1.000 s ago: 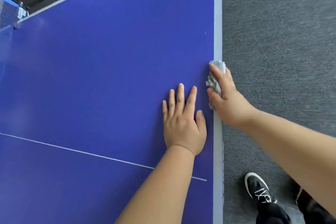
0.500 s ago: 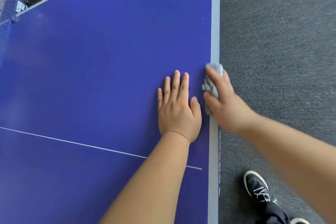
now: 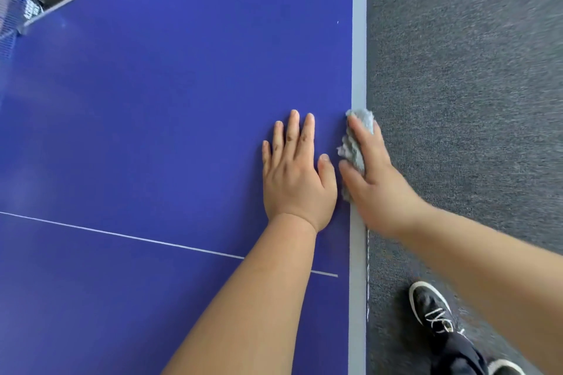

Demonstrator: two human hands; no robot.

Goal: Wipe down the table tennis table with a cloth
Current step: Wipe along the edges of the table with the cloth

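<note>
Head view, blue table (image 3: 152, 131), grey edge band (image 3: 359, 39), grey carpet (image 3: 472, 70)

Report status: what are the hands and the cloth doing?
Left hand flat on blue table. Right hand grips grey cloth, pressed on grey edge. No obstacle seen along the edge.

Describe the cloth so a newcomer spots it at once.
On the blue table, follow the grey edge to midway. There the right hand grips a bunched cloth against that edge. It is the only fuzzy, pale-grey lump; the left hand beside it lies flat, empty.
</note>
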